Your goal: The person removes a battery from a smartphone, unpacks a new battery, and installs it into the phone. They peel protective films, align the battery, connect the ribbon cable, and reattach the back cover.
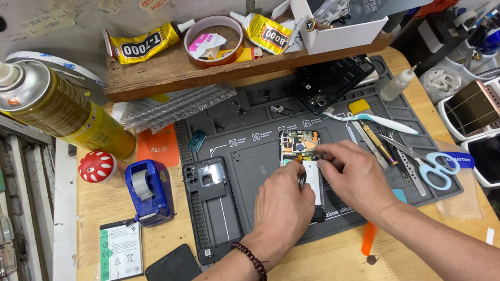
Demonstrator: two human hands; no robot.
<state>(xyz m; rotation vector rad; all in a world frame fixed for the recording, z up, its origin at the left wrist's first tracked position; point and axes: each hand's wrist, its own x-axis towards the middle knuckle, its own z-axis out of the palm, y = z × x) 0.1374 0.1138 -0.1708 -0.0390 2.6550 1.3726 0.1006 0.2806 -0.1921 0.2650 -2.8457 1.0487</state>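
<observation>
Two bare hands meet over an opened phone (301, 153) lying on a grey repair mat (253, 165) at the bench's centre. Left hand (282, 206) curls loosely around the phone's lower edge; right hand (353, 175) pinches its fingertips (320, 150) at the exposed circuit board, scissors (431, 169) just beside.

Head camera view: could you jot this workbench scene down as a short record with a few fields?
Setting: grey repair mat on a wooden bench
Left hand: rests on the opened phone, steadying its lower part
Right hand: fingertips pinch at the phone's middle
Phone: back off, circuit board showing
Left of the phone: dark phone frame, blue tape dispenser
Right of the phone: scissors, white toothbrush
</observation>
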